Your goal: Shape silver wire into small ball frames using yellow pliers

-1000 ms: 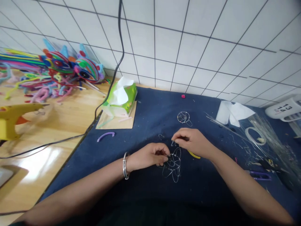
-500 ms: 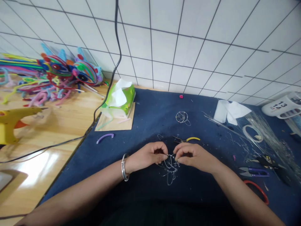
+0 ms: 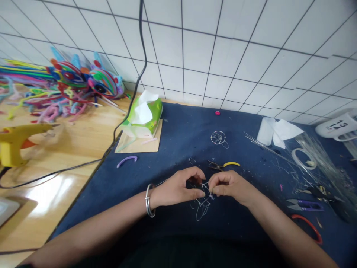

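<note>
My right hand (image 3: 235, 187) pinches a tangled piece of thin silvery wire (image 3: 203, 204) between thumb and fingertips. Loops of that wire hang below the fingers, over the dark blue cloth. On its other side, my left hand (image 3: 177, 188), with a silver bangle at the wrist, has its thumb and forefinger apart around the wire's edge. Just beyond the hands lie pliers (image 3: 231, 164) with a yellow handle. Farther back rests a round wire frame (image 3: 218, 137) with thin strands across it.
Right of the hands are purple thread snips (image 3: 308, 205), a red handle (image 3: 314, 227), a clear coil (image 3: 304, 159) and scattered wires. A green tissue pack (image 3: 153, 117) sits back left. A yellow glue gun (image 3: 13, 143) and colourful pipe cleaners (image 3: 50, 109) occupy the wooden table.
My left thumb and forefinger have parted from their pinch on the wire piece. The right hand keeps hold of it. The view has shifted slightly.
</note>
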`<state>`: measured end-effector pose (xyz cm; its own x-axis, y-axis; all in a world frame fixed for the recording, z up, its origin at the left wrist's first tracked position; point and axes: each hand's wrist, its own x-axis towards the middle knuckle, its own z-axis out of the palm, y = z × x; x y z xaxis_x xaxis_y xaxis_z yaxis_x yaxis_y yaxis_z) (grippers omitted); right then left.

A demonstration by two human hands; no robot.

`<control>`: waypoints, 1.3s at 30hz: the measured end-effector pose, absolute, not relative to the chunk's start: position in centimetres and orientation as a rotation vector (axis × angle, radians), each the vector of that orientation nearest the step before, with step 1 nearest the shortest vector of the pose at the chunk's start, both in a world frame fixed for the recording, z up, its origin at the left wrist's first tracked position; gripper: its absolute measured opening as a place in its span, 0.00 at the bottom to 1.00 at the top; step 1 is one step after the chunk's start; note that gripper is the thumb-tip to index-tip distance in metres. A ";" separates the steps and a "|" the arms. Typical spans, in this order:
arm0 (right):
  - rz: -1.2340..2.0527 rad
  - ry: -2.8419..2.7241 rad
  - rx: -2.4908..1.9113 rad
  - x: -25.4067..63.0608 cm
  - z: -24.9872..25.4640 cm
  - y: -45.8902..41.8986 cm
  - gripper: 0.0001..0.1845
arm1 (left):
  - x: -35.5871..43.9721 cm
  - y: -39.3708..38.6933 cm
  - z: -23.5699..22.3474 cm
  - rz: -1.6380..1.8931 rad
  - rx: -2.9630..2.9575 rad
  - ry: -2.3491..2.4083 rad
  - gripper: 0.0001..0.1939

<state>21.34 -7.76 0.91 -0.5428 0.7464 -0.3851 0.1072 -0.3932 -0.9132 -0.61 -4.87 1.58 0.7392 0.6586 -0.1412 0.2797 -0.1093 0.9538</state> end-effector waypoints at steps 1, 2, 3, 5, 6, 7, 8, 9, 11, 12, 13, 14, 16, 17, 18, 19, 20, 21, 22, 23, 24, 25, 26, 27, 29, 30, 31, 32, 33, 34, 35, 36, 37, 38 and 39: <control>1.999 -1.374 -1.153 21.2 0.8 -7.8 0.08 | -0.5 -5.0 1.6 0.386 1.721 0.763 0.13; 2.010 -1.360 -1.137 21.2 0.7 -7.8 0.08 | -0.5 -5.1 1.6 0.395 1.739 0.769 0.12; 2.016 -1.347 -1.121 21.1 0.6 -7.9 0.08 | -0.4 -5.3 1.5 0.404 1.748 0.773 0.10; 2.014 -1.327 -1.088 21.0 0.4 -7.9 0.08 | -0.3 -5.4 1.3 0.414 1.751 0.777 0.07; 2.005 -1.319 -1.071 21.0 0.3 -7.9 0.07 | -0.3 -5.4 1.2 0.416 1.748 0.782 0.07; 1.994 -1.315 -1.055 20.9 0.2 -7.8 0.07 | -0.3 -5.4 1.2 0.416 1.747 0.791 0.06; 1.986 -1.312 -1.042 21.0 0.2 -7.8 0.07 | -0.3 -5.4 1.1 0.415 1.748 0.801 0.05; 1.982 -1.312 -1.032 21.0 0.1 -7.8 0.07 | -0.3 -5.4 1.1 0.414 1.750 0.809 0.04; 1.991 -1.318 -1.020 21.0 0.1 -7.8 0.06 | -0.4 -5.4 1.2 0.408 1.745 0.811 0.04; 2.000 -1.326 -1.015 21.0 0.1 -7.8 0.06 | -0.4 -5.4 1.2 0.402 1.735 0.804 0.04; 2.006 -1.337 -1.011 20.9 0.1 -7.8 0.06 | -0.4 -5.4 1.2 0.397 1.722 0.795 0.04; 2.007 -1.349 -1.009 20.9 0.1 -7.8 0.07 | -0.3 -5.4 1.2 0.393 1.708 0.790 0.04; 1.997 -1.362 -1.005 20.8 0.1 -7.9 0.07 | -0.3 -5.5 1.2 0.392 1.688 0.791 0.04; 1.988 -1.361 -1.003 20.7 0.0 -7.9 0.06 | -0.3 -5.5 1.1 0.391 1.684 0.797 0.04; 1.981 -1.354 -0.999 20.7 0.0 -7.9 0.06 | -0.3 -5.6 1.1 0.390 1.682 0.805 0.04; 1.977 -1.344 -0.992 20.6 0.0 -7.9 0.06 | -0.3 -5.6 1.0 0.389 1.677 0.811 0.04; 1.974 -1.334 -0.984 20.5 0.0 -7.9 0.06 | -0.3 -5.7 1.0 0.388 1.670 0.814 0.03; 1.970 -1.325 -0.975 20.5 0.0 -8.0 0.05 | -0.3 -5.7 0.9 0.390 1.661 0.814 0.03; 1.965 -1.316 -0.965 20.4 0.0 -8.0 0.05 | -0.2 -5.8 0.9 0.393 1.652 0.811 0.03; 1.958 -1.306 -0.956 20.3 0.0 -8.0 0.05 | -0.2 -5.8 0.8 0.398 1.643 0.806 0.02; 1.952 -1.296 -0.948 20.3 0.1 -8.0 0.05 | -0.2 -5.9 0.8 0.404 1.636 0.802 0.02; 1.949 -1.284 -0.943 20.2 0.1 -8.1 0.05 | -0.2 -5.9 0.7 0.411 1.629 0.800 0.02; 1.951 -1.274 -0.942 20.1 0.2 -8.1 0.05 | -0.2 -5.9 0.6 0.416 1.622 0.803 0.02; 1.957 -1.264 -0.945 20.1 0.2 -8.1 0.05 | -0.1 -6.0 0.6 0.417 1.616 0.810 0.02; 1.967 -1.253 -0.956 20.0 0.2 -8.2 0.06 | -0.1 -6.1 0.5 0.413 1.632 0.831 0.04; 1.964 -1.250 -0.963 20.0 0.2 -8.2 0.06 | -0.2 -6.1 0.5 0.418 1.667 0.852 0.05; 1.958 -1.247 -0.968 20.0 0.2 -8.2 0.06 | -0.2 -6.2 0.5 0.436 1.724 0.886 0.06; 1.948 -1.244 -0.968 19.9 0.2 -8.2 0.06 | -0.2 -6.3 0.6 0.464 1.800 0.927 0.07; 1.937 -1.240 -0.966 19.9 0.1 -8.2 0.06 | -0.2 -6.4 0.7 0.499 1.884 0.970 0.07; 1.930 -1.238 -0.963 19.9 0.1 -8.2 0.06 | -0.2 -6.5 0.8 0.532 1.963 1.005 0.08; 1.926 -1.234 -0.957 19.9 0.0 -8.2 0.06 | -0.2 -6.6 0.8 0.557 2.024 1.025 0.09; 1.926 -1.229 -0.952 19.9 0.0 -8.2 0.06 | -0.2 -6.6 0.9 0.573 2.059 1.026 0.09; 1.928 -1.225 -0.949 19.9 -0.1 -8.2 0.05 | -0.2 -6.6 1.0 0.578 2.066 1.006 0.10; 1.928 -1.220 -0.946 19.9 -0.1 -8.2 0.05 | -0.3 -6.5 1.1 0.578 2.047 0.976 0.10; 1.928 -1.216 -0.943 19.9 -0.2 -8.3 0.05 | -0.3 -6.4 1.1 0.575 2.010 0.944 0.09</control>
<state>19.93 -8.26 -0.20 -0.5208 0.8237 -0.2243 -0.1529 -0.3484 -0.9248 -0.30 -6.44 1.12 0.6140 0.7873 0.0566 0.4113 -0.3802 0.8284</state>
